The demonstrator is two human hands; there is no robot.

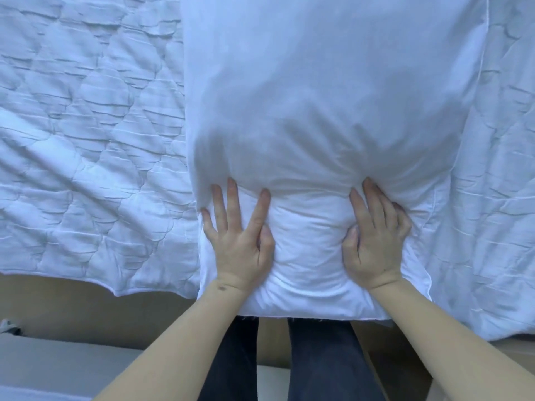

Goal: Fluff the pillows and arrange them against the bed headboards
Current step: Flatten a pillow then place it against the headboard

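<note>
Pillow [333,111] far end cut off by top edge. Quilted cover [86,140] runs past left edge. Right hand [373,238] outer fingers blurred, curl unclear

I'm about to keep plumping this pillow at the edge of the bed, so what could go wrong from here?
1. The pillow hangs a little past the bed edge towards the legs; a hard push could tip it onto the floor.
2. The left hand and right hand both press its near end, so the filling may bunch at the far end.
3. The pillow lies on the quilt, so dragging it could ruck the quilt.
</note>
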